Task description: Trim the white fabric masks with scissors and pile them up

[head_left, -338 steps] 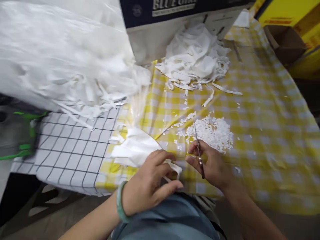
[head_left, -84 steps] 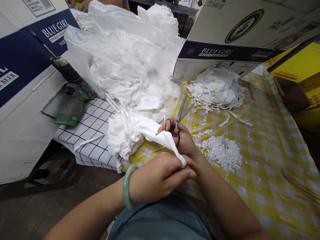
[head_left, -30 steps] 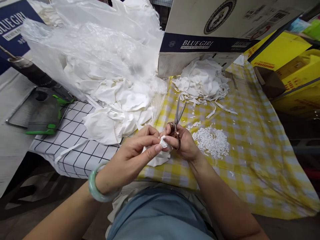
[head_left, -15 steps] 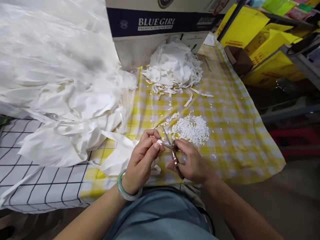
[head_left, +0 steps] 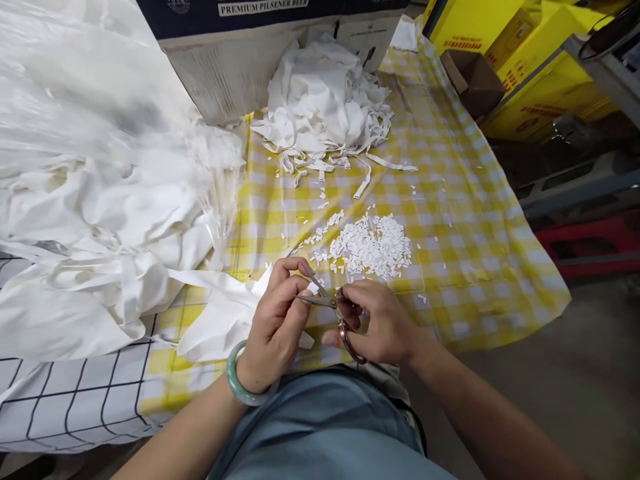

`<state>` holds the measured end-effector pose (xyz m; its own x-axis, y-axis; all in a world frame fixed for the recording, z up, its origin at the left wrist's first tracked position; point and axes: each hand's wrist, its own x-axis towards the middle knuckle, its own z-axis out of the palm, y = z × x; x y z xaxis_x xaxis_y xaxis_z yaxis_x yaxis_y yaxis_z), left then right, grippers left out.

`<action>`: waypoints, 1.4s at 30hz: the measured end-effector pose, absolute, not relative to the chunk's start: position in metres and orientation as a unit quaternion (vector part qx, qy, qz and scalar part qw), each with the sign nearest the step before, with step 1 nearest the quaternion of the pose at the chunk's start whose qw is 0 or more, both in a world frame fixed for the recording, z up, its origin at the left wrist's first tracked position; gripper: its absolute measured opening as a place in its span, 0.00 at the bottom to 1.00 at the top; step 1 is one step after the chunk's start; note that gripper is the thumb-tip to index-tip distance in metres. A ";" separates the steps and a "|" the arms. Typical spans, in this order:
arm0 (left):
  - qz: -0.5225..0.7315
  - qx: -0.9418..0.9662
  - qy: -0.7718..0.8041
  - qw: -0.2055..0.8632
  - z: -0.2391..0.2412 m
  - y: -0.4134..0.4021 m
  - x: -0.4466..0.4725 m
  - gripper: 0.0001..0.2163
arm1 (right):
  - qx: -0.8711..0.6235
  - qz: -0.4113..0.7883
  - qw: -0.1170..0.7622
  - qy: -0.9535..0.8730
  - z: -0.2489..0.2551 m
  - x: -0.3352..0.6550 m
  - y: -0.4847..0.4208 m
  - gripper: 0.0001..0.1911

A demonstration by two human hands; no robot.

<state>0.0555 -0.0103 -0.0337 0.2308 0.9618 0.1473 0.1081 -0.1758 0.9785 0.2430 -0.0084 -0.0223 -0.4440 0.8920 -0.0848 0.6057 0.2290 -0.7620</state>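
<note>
L hand (head_left: 274, 319) pinches the tip of a white fabric piece (head_left: 225, 320) at the table's near edge, R hand (head_left: 381, 321) closed on scissors (head_left: 331, 308), blades prob. open; fabric light, limp, so hold close to the cut.

A table fills most of the view, covered by a yellow-and-white checked cloth (head_left: 465, 220) whose far corner hangs over the edge on the right. On the left it meets a white cloth with a thin black grid (head_left: 75, 400). A cardboard carton (head_left: 235, 60) with a dark blue printed band stands at the back of the table. Yellow boxes (head_left: 545, 73) are stacked beyond the right corner, just beside a brown open box (head_left: 473, 80). The floor (head_left: 565, 393) is bare grey concrete under even, soft light.
</note>
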 end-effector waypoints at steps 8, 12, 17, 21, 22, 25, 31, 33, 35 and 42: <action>0.473 0.636 0.387 0.472 -0.038 -0.009 0.055 0.11 | -0.485 0.363 0.208 -0.768 -0.027 0.242 -0.007 0.20; 0.476 0.634 0.383 0.475 -0.040 -0.010 0.055 0.11 | -0.493 0.360 0.202 -0.766 -0.028 0.241 -0.006 0.19; 0.475 0.640 0.382 0.468 -0.041 -0.011 0.053 0.10 | -0.499 0.370 0.199 -0.758 -0.029 0.239 -0.006 0.18; 0.470 0.655 0.387 0.447 -0.040 -0.010 0.053 0.09 | -0.500 0.371 0.205 -0.755 -0.029 0.241 -0.006 0.20; 0.468 0.660 0.388 0.442 -0.040 -0.010 0.054 0.09 | -0.498 0.372 0.208 -0.755 -0.029 0.241 -0.006 0.20; 0.461 0.668 0.393 0.433 -0.040 -0.009 0.055 0.10 | -0.499 0.378 0.214 -0.750 -0.030 0.243 -0.006 0.20; 0.453 0.675 0.393 0.430 -0.040 -0.007 0.056 0.10 | -0.512 0.373 0.205 -0.746 -0.029 0.247 -0.007 0.20; 0.446 0.676 0.394 0.435 -0.040 -0.006 0.057 0.10 | -0.521 0.373 0.198 -0.742 -0.030 0.249 -0.008 0.20; 0.437 0.676 0.394 0.444 -0.040 -0.003 0.059 0.10 | -0.531 0.371 0.195 -0.737 -0.031 0.251 -0.008 0.20; 0.409 0.664 0.393 0.487 -0.050 0.005 0.064 0.11 | -0.580 0.509 0.221 -0.596 -0.045 0.259 -0.014 0.21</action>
